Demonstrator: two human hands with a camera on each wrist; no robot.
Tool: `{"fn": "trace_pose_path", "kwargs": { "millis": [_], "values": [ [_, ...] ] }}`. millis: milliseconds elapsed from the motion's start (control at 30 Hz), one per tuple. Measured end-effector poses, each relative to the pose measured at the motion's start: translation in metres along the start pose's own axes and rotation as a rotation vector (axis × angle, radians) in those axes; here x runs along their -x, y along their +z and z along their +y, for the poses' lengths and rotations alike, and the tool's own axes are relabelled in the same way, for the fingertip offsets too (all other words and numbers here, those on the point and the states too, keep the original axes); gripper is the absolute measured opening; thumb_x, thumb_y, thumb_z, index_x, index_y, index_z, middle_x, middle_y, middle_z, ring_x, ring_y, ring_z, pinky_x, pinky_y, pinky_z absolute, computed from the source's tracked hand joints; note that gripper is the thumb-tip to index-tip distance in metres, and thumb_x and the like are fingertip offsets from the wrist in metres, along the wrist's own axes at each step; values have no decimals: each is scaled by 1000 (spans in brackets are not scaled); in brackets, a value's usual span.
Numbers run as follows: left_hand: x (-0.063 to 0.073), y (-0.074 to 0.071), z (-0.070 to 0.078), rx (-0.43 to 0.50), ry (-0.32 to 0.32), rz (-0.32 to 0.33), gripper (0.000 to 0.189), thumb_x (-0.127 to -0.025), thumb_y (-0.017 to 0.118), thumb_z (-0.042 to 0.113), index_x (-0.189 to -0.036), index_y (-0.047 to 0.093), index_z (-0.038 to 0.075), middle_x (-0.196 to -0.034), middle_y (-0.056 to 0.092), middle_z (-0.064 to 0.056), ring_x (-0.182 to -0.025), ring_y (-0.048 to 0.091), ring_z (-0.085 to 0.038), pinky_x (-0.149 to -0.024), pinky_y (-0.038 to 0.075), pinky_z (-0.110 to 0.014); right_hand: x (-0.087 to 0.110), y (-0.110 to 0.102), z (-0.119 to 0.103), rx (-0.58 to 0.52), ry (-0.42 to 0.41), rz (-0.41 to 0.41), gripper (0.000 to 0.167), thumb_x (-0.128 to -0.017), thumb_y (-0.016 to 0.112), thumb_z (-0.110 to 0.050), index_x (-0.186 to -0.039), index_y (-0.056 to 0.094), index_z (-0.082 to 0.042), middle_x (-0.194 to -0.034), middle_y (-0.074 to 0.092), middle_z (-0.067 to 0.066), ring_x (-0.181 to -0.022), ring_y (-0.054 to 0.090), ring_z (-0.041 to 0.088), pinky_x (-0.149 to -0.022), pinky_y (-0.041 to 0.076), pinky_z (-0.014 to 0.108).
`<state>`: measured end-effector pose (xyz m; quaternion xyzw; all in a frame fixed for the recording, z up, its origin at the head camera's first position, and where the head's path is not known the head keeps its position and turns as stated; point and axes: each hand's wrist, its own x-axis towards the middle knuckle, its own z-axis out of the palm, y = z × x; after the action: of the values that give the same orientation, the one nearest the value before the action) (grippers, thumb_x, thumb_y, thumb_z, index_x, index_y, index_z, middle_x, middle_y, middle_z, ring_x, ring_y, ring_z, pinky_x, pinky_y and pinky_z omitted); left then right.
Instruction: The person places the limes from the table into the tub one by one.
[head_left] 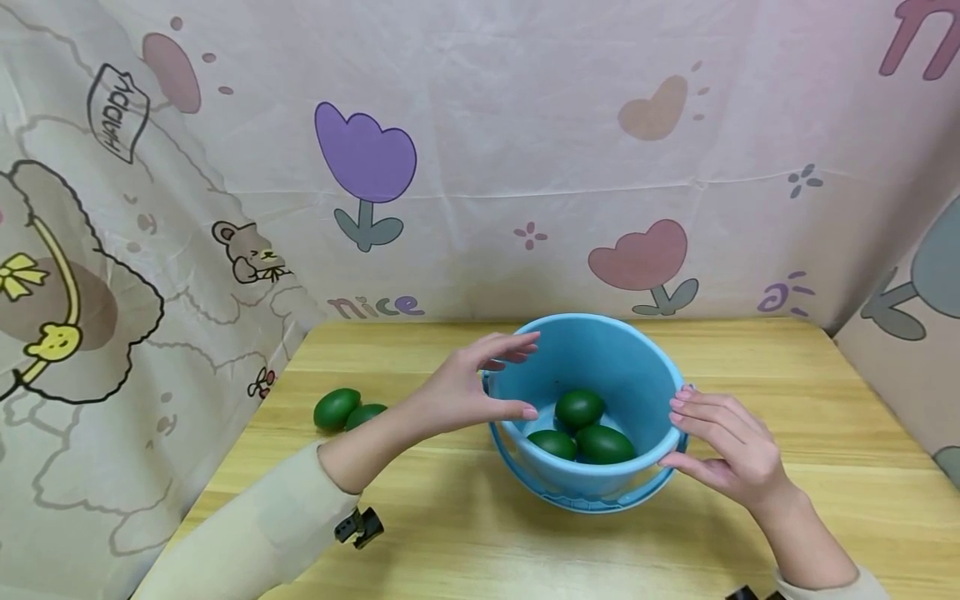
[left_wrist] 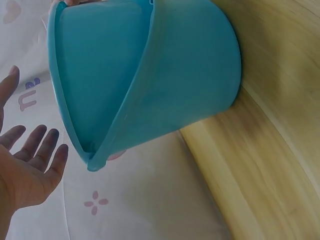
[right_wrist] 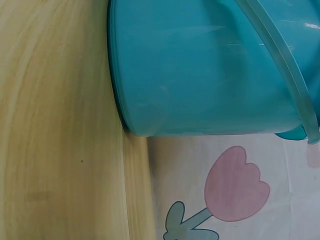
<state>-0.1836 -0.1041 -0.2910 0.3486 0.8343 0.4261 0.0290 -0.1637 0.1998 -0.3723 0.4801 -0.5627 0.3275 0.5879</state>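
Observation:
A blue plastic bucket [head_left: 592, 358] stands upright on the table, its handle [head_left: 592, 504] lowered across the near side. Inside it lie three smooth dark green ovals [head_left: 580, 408] resembling avocados. My left hand [head_left: 472, 383] is over the bucket's left rim, thumb and fingers spread apart with nothing between them. In the left wrist view, that hand [left_wrist: 32, 167] appears beside the bucket [left_wrist: 185, 70], apart from it. At the right rim, my right hand [head_left: 727, 446] holds the bucket with its fingertips and thumb. The right wrist view shows the bucket's side [right_wrist: 200, 75] but not the hand.
Two more green ovals [head_left: 337, 409] lie on the wooden table [head_left: 420, 517] at the left, one partly hidden by the left forearm. Behind the table hangs a printed cloth [head_left: 480, 167], with further cloth at both sides.

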Motion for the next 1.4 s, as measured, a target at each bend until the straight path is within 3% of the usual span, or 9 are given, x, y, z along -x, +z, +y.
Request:
{"fn": "trace_pose_path", "kwargs": {
  "millis": [267, 467, 1033, 1200, 1400],
  "values": [
    [10, -6, -6, -5, 20, 53, 75, -75, 81, 23, -141, 46, 21, -134, 54, -1, -121, 51, -19, -96, 45, -41, 1, -1, 0, 3, 7, -3, 46, -78, 75, -34, -71, 66, 10, -72, 67, 21, -85, 69, 27, -91, 50, 26],
    [19, -11, -11, -43, 27, 102, 76, -73, 83, 21, -140, 48, 16, -134, 54, -3, -119, 53, -19, -95, 46, -42, 1, 0, 0, 1, 2, -8, 46, -79, 74, -34, -70, 66, 10, -72, 67, 21, -84, 68, 27, -91, 50, 26],
    [36, -26, -23, -83, -22, 235, 81, -72, 83, 22, -142, 43, 20, -131, 57, -3, -118, 55, -20, -96, 47, -42, 3, -1, -1, 5, 11, -19, 46, -78, 74, -35, -71, 66, 10, -72, 67, 22, -85, 68, 26, -91, 49, 26],
    [40, -30, -28, -89, -66, 243, 80, -72, 83, 26, -142, 44, 24, -131, 56, 2, -118, 54, -17, -97, 46, -41, 3, -2, -1, 7, 16, -20, 46, -78, 74, -35, -71, 67, 10, -72, 67, 22, -86, 68, 26, -91, 49, 26],
    [45, -31, -34, -114, -71, 243, 80, -72, 83, 27, -141, 44, 24, -132, 55, 1, -119, 53, -17, -98, 45, -41, 4, -3, 0, 12, 18, -21, 46, -78, 74, -35, -71, 67, 10, -71, 67, 22, -86, 68, 27, -91, 49, 26]
  ]
}}
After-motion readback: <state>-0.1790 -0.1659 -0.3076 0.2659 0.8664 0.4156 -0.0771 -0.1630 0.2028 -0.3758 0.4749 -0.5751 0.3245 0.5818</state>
